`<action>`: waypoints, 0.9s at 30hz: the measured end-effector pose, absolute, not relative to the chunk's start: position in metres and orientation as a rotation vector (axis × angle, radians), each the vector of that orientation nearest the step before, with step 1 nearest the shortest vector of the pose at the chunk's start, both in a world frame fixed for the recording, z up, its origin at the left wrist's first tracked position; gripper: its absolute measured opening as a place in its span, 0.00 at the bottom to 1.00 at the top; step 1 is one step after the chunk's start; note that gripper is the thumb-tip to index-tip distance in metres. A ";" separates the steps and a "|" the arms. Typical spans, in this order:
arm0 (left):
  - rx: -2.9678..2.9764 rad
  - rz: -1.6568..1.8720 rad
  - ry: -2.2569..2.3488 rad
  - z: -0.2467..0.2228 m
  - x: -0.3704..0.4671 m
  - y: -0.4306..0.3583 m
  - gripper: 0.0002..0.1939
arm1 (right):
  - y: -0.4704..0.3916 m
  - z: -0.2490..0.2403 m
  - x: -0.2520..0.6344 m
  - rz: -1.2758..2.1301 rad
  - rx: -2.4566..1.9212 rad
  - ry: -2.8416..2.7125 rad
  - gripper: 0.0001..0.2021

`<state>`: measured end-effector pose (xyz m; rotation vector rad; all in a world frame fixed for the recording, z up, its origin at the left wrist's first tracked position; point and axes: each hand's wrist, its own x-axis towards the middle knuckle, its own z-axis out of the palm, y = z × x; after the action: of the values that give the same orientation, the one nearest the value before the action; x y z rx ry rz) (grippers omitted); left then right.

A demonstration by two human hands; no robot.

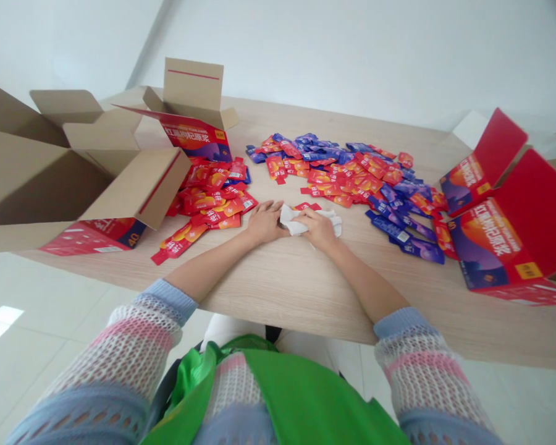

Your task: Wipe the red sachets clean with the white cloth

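Observation:
My right hand is closed on a crumpled white cloth or tissue at the middle of the wooden table. The white piece sticks out on both sides of the hand. Just left of it, my left hand rests low over the table, fingers pointing forward and partly bent, its tips close to the white piece. Whether it grips anything cannot be made out. A red packet lies right behind the white piece. Left of my left hand is a pile of red packets.
Red and blue packets spread in an arc from back centre to the right. Open cartons stand at the far left, back left and right. The table's front edge runs before my lap.

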<state>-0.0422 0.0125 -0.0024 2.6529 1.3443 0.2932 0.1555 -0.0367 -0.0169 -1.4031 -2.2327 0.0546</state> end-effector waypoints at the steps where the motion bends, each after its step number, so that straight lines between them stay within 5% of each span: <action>1: 2.657 0.290 1.342 -0.003 -0.043 0.013 0.36 | -0.035 -0.017 0.155 0.061 -1.435 -2.203 0.16; 14: 2.683 0.379 1.492 -0.008 -0.030 0.009 0.24 | -0.014 -0.029 0.184 -0.121 -1.912 -1.822 0.11; 27: 2.856 0.421 1.072 -0.004 -0.034 -0.002 0.28 | -0.024 -0.022 0.183 -0.096 -1.551 -1.923 0.16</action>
<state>-0.0339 -0.0024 -0.0036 2.8560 1.0720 0.4207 0.1829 -0.0243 -0.0224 -1.5509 -1.9233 -0.0963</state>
